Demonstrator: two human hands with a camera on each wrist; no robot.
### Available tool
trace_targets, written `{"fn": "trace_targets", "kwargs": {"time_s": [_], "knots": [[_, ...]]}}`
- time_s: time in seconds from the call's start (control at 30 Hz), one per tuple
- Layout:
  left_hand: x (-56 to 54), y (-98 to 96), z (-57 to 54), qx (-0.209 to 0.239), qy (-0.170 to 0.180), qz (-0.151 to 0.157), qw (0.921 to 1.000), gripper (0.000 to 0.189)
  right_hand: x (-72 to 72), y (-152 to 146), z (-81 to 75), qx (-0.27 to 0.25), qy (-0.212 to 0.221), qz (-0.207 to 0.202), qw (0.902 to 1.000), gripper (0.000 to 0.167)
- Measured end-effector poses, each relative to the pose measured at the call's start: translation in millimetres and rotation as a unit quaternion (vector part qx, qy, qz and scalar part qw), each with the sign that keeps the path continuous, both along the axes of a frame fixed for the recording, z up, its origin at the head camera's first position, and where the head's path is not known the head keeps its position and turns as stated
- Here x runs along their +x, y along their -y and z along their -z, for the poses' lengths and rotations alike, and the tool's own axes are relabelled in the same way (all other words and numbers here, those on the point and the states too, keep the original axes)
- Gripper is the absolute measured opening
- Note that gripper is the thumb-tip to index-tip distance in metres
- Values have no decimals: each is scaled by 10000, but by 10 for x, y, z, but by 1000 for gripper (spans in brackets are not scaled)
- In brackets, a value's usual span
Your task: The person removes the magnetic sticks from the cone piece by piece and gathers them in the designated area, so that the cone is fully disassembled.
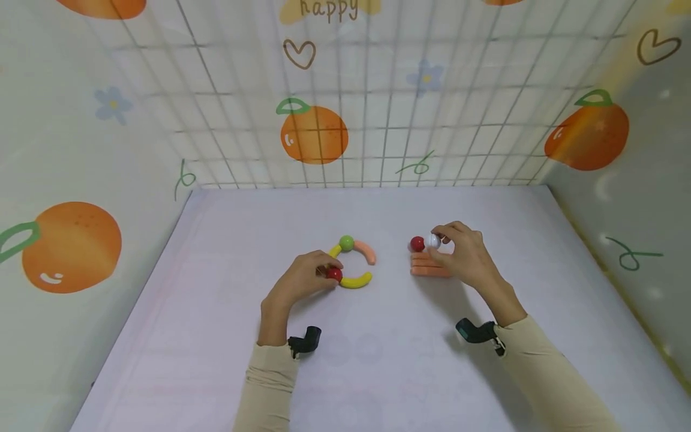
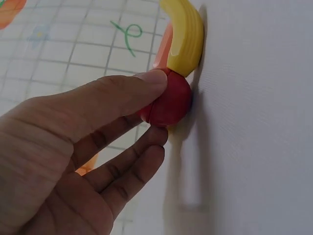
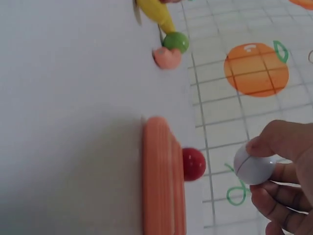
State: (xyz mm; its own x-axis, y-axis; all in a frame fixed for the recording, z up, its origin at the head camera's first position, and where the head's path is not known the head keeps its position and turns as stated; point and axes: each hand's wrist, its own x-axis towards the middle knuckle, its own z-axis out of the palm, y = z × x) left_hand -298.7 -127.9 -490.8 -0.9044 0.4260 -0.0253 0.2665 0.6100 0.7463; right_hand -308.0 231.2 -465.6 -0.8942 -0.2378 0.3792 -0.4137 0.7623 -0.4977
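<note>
My left hand (image 1: pixel 302 279) pinches a red ball (image 1: pixel 335 274) between thumb and fingers. The ball sits at the end of a yellow curved stick (image 1: pixel 356 281), in a ring of toy pieces on the table. Round the ring are a second yellow stick (image 1: pixel 334 250), partly behind the hand, a green ball (image 1: pixel 346 243) and a salmon curved stick (image 1: pixel 366 252). A gap stands on the ring's right side. My right hand (image 1: pixel 466 255) pinches a white ball (image 3: pixel 254 164), which shows a seam. It is beside another red ball (image 1: pixel 417 243) in the head view.
Several straight salmon sticks (image 1: pixel 429 264) lie side by side under my right hand, just in front of the second red ball. A white grid-patterned curtain (image 1: pixel 378 120) printed with oranges rises behind the pale table (image 1: pixel 378 378). Side walls stand left and right.
</note>
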Motion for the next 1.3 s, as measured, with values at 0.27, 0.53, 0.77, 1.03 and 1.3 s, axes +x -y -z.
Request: {"fn": "trace_targets", "kwargs": {"time_s": [0.27,0.53,0.77,1.03,1.3], "knots": [[-20,1,4,-54,-163,90,9998,29,-59,-198,43,-11,207,171,9996,33],[-3,19,24,13,-219,114,9997,30,-159,-221,104,-67,744,275,9968,36],[-23,16,40,98,-190,110,9997,30,-246,-223,169,-35,1296,397,9908,38],[-17,39,57,98,-41,36,9999,31,-311,-206,266,269,1622,477,9852,41],[-28,37,38,141,-78,70,9998,30,-366,-146,272,503,1728,421,9828,43]]}}
